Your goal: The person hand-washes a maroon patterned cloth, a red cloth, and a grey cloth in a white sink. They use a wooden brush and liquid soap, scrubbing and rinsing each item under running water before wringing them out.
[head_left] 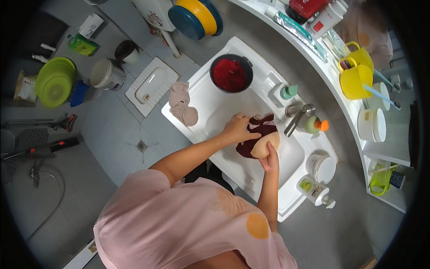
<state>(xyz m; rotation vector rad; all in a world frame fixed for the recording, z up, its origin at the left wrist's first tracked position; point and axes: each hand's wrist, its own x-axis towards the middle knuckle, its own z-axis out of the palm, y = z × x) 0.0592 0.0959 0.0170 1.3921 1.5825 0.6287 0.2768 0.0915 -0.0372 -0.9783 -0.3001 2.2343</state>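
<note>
Over the basin of the white sink (239,47) I hold a dark red bra (247,148) whose inner cup is beige and rounded. My left hand (238,129) grips the dark fabric on the left side, its fingers partly hidden behind the cloth. With its thumb lying on the beige cup, my right hand (270,160) clasps the lower right part. Beyond my hands, a dark round basin (248,67) of red liquid or wet red cloth sits on the sink. A folded beige garment with rounded cups (183,106) lies over the sink's left rim.
To the right stand a metal faucet (296,120), a green pump bottle (289,92), an orange-capped bottle (313,125), a white tub (320,167) and a white pump bottle (315,190). A curved shelf (329,83) holds yellow cups (355,83). A squat toilet (151,85) lies left.
</note>
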